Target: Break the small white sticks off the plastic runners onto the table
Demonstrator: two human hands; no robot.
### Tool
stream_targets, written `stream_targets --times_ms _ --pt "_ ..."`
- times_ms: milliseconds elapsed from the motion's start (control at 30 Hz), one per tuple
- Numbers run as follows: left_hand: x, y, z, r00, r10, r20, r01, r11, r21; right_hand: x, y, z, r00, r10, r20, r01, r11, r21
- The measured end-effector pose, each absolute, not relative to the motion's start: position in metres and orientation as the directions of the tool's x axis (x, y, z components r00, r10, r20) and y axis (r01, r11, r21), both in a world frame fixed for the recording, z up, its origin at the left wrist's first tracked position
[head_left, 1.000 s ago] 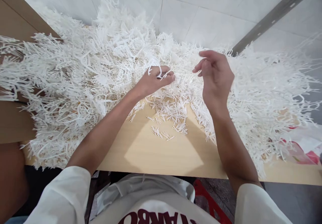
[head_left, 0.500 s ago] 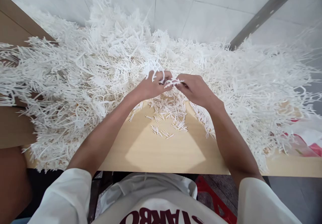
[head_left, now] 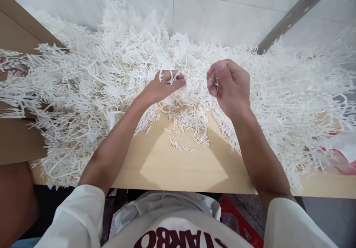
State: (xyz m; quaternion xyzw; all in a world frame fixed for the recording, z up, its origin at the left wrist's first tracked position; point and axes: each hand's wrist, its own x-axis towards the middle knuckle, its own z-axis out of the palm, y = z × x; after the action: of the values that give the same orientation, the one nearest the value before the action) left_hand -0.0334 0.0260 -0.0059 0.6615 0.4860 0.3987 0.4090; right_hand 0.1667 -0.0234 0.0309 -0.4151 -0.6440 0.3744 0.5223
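Observation:
A wide heap of white branching strands (head_left: 116, 66) covers the back of the wooden table (head_left: 180, 170). Over its middle, my left hand (head_left: 164, 86) has its fingers closed on a white branching piece (head_left: 172, 78). My right hand (head_left: 229, 82) is apart from it to the right, fingers curled, with small white bits (head_left: 217, 81) showing inside. Below and between the hands, many short loose white sticks (head_left: 194, 123) lie scattered on the wood.
A tiled wall (head_left: 194, 10) stands behind the heap, with a slotted metal post (head_left: 294, 16) at the right. Brown boards (head_left: 22, 21) are at the left. A person's arm (head_left: 16, 199) shows at the lower left. A clear and red plastic bag (head_left: 340, 159) lies at the right edge.
My right hand has moved up and right, away from my left hand. My left hand has shifted slightly left, with the white piece still in it.

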Motion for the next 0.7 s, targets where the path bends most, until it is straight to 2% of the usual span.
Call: stream_targets --times_ms 33,100,200,367,567,633,700 --pt "-0.031 0.022 -0.002 0.312 0.944 0.107 0.317 -0.209 0.925 0.17 -0.016 0.024 -0.049 0.95 0.309 0.116 0.313 -0.943" --pt "-0.026 0.014 0.005 0.415 0.905 0.09 0.296 -0.228 0.928 0.174 -0.004 0.011 -0.04 0.98 0.195 0.143 0.199 -0.97" --pt "-0.02 0.008 0.008 0.41 0.909 0.076 0.259 -0.196 0.946 0.174 0.0 0.004 -0.174 0.977 0.122 0.247 0.163 -0.955" --pt "-0.019 0.009 0.004 0.384 0.923 0.0 0.298 -0.124 0.946 0.167 -0.011 0.01 -0.389 0.912 0.132 0.466 0.318 -0.826" --pt "-0.019 0.007 0.004 0.44 0.897 -0.031 0.262 -0.095 0.96 0.168 -0.016 0.016 -0.513 0.834 0.202 0.468 0.47 -0.748" --pt "-0.018 0.009 -0.001 0.46 0.888 0.002 0.212 -0.113 0.971 0.165 -0.024 0.021 -0.522 0.805 0.282 0.481 0.551 -0.682" --pt "-0.019 0.015 -0.01 0.409 0.912 0.043 0.194 -0.133 0.972 0.16 -0.036 0.029 -0.542 0.759 0.361 0.484 0.633 -0.604"
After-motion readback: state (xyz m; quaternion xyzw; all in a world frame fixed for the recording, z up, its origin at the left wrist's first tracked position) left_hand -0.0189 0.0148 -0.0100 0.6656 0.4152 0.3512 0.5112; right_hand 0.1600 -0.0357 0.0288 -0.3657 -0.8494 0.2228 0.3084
